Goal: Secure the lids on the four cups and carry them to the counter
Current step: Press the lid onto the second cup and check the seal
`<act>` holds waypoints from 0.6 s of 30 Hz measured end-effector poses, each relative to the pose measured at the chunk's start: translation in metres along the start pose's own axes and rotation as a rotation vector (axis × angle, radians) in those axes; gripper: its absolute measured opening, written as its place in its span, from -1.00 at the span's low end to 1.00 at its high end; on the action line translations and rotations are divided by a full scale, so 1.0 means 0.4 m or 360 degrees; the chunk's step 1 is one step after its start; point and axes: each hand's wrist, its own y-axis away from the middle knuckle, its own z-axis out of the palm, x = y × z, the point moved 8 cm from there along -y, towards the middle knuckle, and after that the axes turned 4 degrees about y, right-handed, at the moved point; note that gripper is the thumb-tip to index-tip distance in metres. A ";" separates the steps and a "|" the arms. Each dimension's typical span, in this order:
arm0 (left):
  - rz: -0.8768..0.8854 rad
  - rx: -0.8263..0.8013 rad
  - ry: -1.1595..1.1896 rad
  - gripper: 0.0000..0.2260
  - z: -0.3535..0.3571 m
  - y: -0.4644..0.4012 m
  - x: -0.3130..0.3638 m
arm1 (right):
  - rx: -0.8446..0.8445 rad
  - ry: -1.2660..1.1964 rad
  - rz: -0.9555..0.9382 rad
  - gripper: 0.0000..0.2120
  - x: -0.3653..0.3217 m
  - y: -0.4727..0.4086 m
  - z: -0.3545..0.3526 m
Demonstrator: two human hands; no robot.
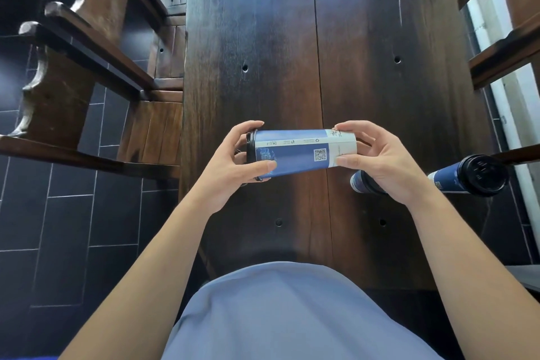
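I hold a tall blue and white paper cup (301, 152) sideways above the dark wooden table (292, 52). Its black lid (250, 152) points left. My left hand (233, 164) grips the lid end, fingers over the top and thumb on the near side. My right hand (382, 161) pinches the white base end. Behind my right hand a second blue cup (361, 183) with a black lid stands on the table, partly hidden. A third blue cup (467, 175) with a black lid stands at the table's right edge.
Wooden chairs (87, 67) stand along the left side of the table over dark floor tiles. More wooden chair rails (508, 47) line the right side by a bright window. My blue garment fills the bottom of the view.
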 end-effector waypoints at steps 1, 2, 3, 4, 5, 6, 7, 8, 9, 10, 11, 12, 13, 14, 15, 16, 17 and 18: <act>0.0033 -0.0023 -0.0037 -0.33 -0.001 0.001 0.004 | -0.0004 -0.0014 0.0001 -0.58 0.002 0.002 0.000; 0.0058 -0.0047 -0.0070 -0.32 -0.001 0.001 0.009 | -0.0004 -0.0028 0.0001 -0.59 0.001 0.004 -0.001; 0.0072 -0.0068 -0.0085 -0.31 -0.001 0.002 0.014 | 0.0000 -0.0036 0.0000 -0.59 0.000 0.005 -0.002; 0.0081 -0.0085 -0.0084 -0.30 -0.002 0.001 0.017 | 0.0007 -0.0040 0.0000 -0.59 -0.001 0.005 -0.003; 0.0089 -0.0099 -0.0079 -0.29 -0.004 0.000 0.020 | 0.0015 -0.0041 0.0001 -0.59 -0.002 0.005 -0.005; 0.0099 -0.0115 -0.0070 -0.27 -0.004 -0.001 0.023 | 0.0021 -0.0043 0.0002 -0.58 -0.003 0.004 -0.008; 0.0108 -0.0133 -0.0058 -0.26 -0.005 -0.002 0.025 | 0.0023 -0.0044 0.0004 -0.58 -0.002 0.002 -0.011; 0.0114 -0.0153 -0.0044 -0.27 -0.005 -0.003 0.027 | 0.0027 -0.0043 0.0006 -0.57 -0.003 0.002 -0.014; 0.0117 -0.0169 -0.0035 -0.28 -0.005 -0.005 0.029 | 0.0033 -0.0041 0.0009 -0.56 -0.004 0.001 -0.017; 0.0117 -0.0172 -0.0031 -0.29 -0.005 -0.007 0.031 | 0.0035 -0.0039 0.0007 -0.53 -0.006 0.000 -0.019; 0.0112 -0.0165 -0.0025 -0.31 -0.007 -0.008 0.034 | 0.0026 -0.0039 -0.0003 -0.49 -0.009 -0.001 -0.019; 0.0101 -0.0158 -0.0008 -0.33 -0.008 -0.011 0.034 | 0.0005 -0.0043 -0.0022 -0.46 -0.014 -0.002 -0.017; 0.0083 -0.0155 0.0019 -0.34 -0.008 -0.013 0.033 | -0.0020 -0.0048 -0.0046 -0.44 -0.020 -0.004 -0.015; 0.0065 -0.0160 0.0051 -0.34 -0.007 -0.015 0.031 | -0.0040 -0.0049 -0.0070 -0.43 -0.026 -0.006 -0.013; 0.0054 -0.0170 0.0079 -0.33 -0.005 -0.017 0.029 | -0.0048 -0.0046 -0.0092 -0.43 -0.031 -0.008 -0.012; 0.0056 -0.0183 0.0096 -0.31 -0.002 -0.019 0.029 | -0.0045 -0.0040 -0.0109 -0.45 -0.035 -0.010 -0.012; 0.0074 -0.0192 0.0094 -0.28 0.001 -0.018 0.031 | -0.0035 -0.0033 -0.0119 -0.46 -0.037 -0.011 -0.014; 0.0104 -0.0195 0.0073 -0.24 0.002 -0.018 0.035 | -0.0025 -0.0025 -0.0122 -0.48 -0.037 -0.012 -0.015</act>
